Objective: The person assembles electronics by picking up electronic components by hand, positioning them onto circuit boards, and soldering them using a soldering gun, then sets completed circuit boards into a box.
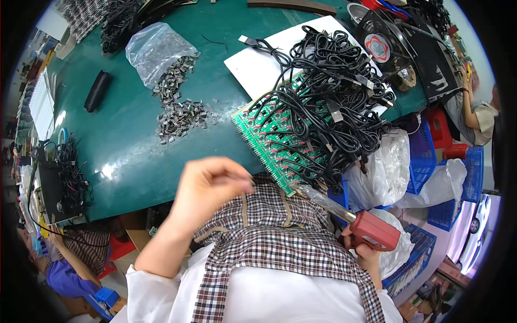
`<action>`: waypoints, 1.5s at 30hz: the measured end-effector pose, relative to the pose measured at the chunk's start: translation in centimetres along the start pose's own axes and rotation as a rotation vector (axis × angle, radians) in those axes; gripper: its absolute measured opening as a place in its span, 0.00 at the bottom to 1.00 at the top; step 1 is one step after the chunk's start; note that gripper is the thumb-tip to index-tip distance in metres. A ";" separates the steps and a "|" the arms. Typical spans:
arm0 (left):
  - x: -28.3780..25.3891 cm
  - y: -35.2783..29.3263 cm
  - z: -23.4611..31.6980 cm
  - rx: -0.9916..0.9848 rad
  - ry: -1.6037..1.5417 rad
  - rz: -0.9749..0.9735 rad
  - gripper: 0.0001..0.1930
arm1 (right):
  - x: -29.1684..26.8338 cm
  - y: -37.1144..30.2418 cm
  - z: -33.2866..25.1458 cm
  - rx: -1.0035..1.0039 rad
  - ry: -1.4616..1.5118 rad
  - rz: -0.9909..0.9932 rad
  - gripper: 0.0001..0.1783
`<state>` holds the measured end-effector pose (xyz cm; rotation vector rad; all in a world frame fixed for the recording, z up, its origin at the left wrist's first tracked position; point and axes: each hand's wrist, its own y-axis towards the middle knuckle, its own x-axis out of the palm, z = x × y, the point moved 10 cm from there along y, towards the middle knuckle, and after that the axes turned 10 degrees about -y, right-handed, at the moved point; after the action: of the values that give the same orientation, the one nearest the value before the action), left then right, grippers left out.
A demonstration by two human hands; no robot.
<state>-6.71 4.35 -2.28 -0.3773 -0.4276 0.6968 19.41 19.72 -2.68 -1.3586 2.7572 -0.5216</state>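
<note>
Soldering gun [371, 229], red body, sits in my right hand [362, 248], grip closed round the handle, low at my right side just off the desk [124, 151] edge; its long metal barrel angles up-left so the tip lands at the near corner of the green circuit board [269, 145], which looks like the reason for holding it that low and slanted. Left hand [207, 188] hovers over the desk edge beside that same corner, fingers pinched together; can't tell whether anything small is in the pinch. Board overhangs the desk edge toward me, tilted, and carries a big tangle of black cables [328, 97] with plugs, which cover most of its far half and crowd the working corner. White sheet [258, 67] lies under board and cables. Further left: loose pile of small dark components [177, 110] spilling from a clear plastic bag [153, 48], plus a black pouch [97, 90], well apart from my hands. Blue crates [425, 156] and white bags sit right of my knee.
</note>
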 end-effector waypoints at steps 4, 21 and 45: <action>4.4 -1.2 -3.4 -0.145 -0.221 -0.136 0.07 | 0.2 -0.1 0.2 0.004 0.000 -0.033 0.33; 5.2 -0.1 -2.7 0.034 -0.286 -0.047 0.09 | 0.2 0.1 -0.1 -0.058 0.043 0.003 0.34; 5.3 0.0 -2.8 0.048 -0.271 -0.051 0.10 | -0.6 0.0 0.2 -0.147 -0.198 0.019 0.36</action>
<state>-1.73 7.40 -3.29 -0.2262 -0.6733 0.7093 19.83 20.09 -2.94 -1.3292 2.6887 -0.1745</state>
